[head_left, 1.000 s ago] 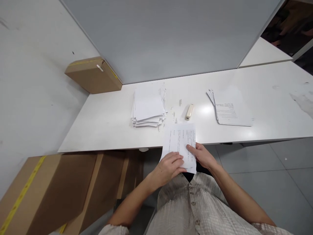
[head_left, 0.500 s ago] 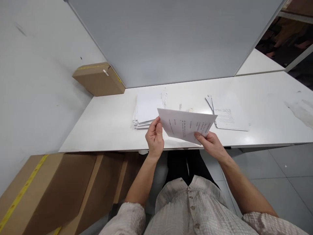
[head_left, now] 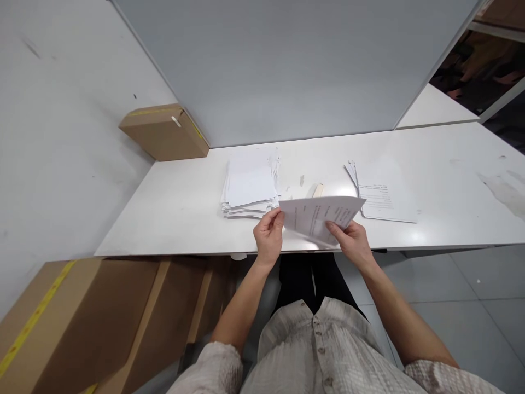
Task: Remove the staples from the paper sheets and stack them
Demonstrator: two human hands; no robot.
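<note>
Between my hands, over the table's front edge, is a printed paper sheet (head_left: 307, 216), tilted and slightly bowed; whether it is one sheet or several I cannot tell. My left hand (head_left: 269, 235) pinches its left corner between thumb and fingers. On the right side my right hand (head_left: 353, 241) grips it, thumb lying on the printed face. A thick, uneven stack of papers (head_left: 250, 183) lies beyond my left hand. To the right rests a smaller pile of printed papers (head_left: 388, 197). A small cream-coloured object (head_left: 319, 190) shows partly behind the held sheet.
The white table (head_left: 172, 208) meets a grey panel (head_left: 287, 71) at the back. A cardboard box (head_left: 164, 131) leans in the left corner. Larger cardboard boxes (head_left: 102, 312) stand below the table at left. Dark shelving (head_left: 479, 71) is at the upper right.
My left hand has moved right and a little down, closer to my right hand. The sheet has tipped and bowed, uncovering more of the left stack and the cream-coloured object.
</note>
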